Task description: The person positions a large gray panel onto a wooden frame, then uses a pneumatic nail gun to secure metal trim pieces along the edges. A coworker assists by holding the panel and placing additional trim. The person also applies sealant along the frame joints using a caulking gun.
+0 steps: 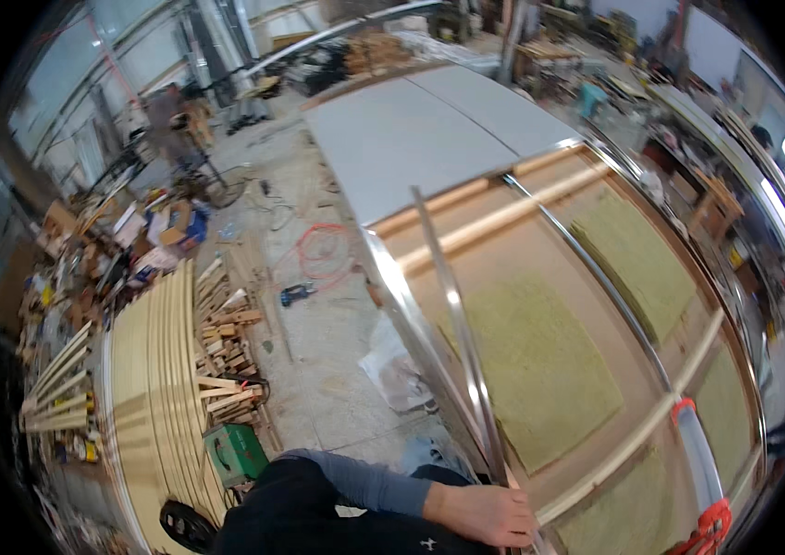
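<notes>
My left hand (485,513) reaches in from the lower edge in a grey sleeve and is closed around the near end of a long thin metal strip (452,314). The strip runs away from me over the edge of a big wooden frame panel (503,217) with a shiny metal rim (392,277). Yellow-green insulation mats (540,370) lie inside the frame. Grey sheets (411,139) cover its far part. My right hand is not in view.
Red straps (709,527) wrap a metal bar at the lower right. On the floor to the left are stacked curved wooden slats (156,370), scrap wood (226,324), a green box (233,453), an orange cable (323,250) and white plastic sheeting (392,365). Workshop clutter lines the walls.
</notes>
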`<state>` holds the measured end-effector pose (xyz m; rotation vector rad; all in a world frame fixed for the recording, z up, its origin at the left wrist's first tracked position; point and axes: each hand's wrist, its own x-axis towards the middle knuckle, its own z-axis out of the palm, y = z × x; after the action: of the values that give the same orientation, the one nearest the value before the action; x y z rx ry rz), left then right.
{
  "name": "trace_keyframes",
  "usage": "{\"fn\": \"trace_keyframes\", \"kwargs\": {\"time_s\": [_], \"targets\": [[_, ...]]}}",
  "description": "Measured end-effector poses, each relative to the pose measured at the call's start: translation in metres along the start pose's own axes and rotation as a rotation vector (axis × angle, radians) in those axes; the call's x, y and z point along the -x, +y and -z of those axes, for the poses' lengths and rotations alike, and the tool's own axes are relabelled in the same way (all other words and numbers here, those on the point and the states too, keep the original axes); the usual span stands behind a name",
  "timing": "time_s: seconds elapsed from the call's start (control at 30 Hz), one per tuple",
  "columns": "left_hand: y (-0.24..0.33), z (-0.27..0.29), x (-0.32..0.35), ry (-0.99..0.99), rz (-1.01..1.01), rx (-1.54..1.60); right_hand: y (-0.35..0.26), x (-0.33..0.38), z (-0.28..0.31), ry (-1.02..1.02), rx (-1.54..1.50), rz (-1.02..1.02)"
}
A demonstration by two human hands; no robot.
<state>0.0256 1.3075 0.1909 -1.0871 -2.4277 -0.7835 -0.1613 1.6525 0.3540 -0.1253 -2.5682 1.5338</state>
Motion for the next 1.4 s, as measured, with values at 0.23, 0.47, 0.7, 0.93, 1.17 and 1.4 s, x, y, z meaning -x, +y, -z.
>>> {"fn": "trace_keyframes", "kwargs": {"time_s": [0.23,0.47,0.7,0.93,1.17,1.4], "targets": [[0.013,0.076,-0.008,-0.079,0.028,-0.040,0.042,0.031,0.046,-0.068,-0.121,-0.031],[-0.004,0.087,-0.004,-0.217,-0.023,0.005,0.029,0.065,0.012,-0.138,-0.190,-0.062],[-0.004,0.082,-0.010,-0.265,-0.079,0.098,0.032,0.094,0.027,-0.159,-0.203,-0.114],[-0.016,0.081,-0.028,-0.258,-0.134,0.085,0.017,0.087,0.014,-0.122,-0.312,-0.114],[-0.015,0.092,-0.029,-0.262,-0.159,0.033,0.036,0.086,0.013,-0.073,-0.380,-0.116],[-0.016,0.107,-0.021,-0.201,-0.104,-0.033,0.017,-0.043,-0.061,-0.011,-0.450,0.009]]}}
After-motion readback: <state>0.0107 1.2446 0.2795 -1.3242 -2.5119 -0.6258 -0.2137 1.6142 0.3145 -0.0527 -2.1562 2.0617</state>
